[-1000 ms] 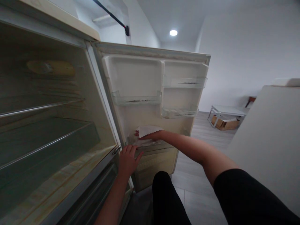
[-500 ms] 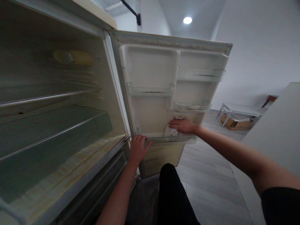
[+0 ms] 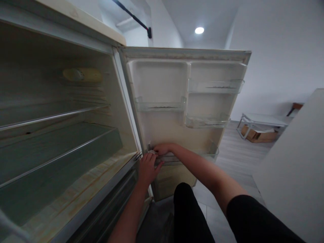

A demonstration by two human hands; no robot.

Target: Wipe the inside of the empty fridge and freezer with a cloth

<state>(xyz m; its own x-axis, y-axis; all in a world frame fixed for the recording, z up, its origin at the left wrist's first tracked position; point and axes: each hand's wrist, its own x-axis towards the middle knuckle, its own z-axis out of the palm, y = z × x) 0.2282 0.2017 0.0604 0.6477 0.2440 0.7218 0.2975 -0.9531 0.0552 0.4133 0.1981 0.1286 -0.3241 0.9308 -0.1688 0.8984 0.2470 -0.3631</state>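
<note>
My right hand [image 3: 162, 148] is closed on a white cloth [image 3: 152, 152] at the left end of the lowest clear door shelf [image 3: 212, 154]; only a little of the cloth shows. Just below and beside it, my left hand [image 3: 149, 166] grips the front rim of the same shelf near the hinge side, fingers over the top and thumb in front. The fridge door [image 3: 164, 130] stands wide open, its inner panel yellowed towards the bottom.
On the left, the fridge interior [image 3: 118, 133] holds glass shelves [image 3: 60, 145] and has stained edges. Higher up the door are several clear shelves [image 3: 162, 106]. A low white table [image 3: 265, 118] stands at the far right above a cardboard box [image 3: 260, 135]. My knee [image 3: 183, 192] is below the door.
My right hand has moved left with the cloth, from the middle of the lower door panel to the shelf's left corner beside my left hand. The left hand keeps its place on the shelf.
</note>
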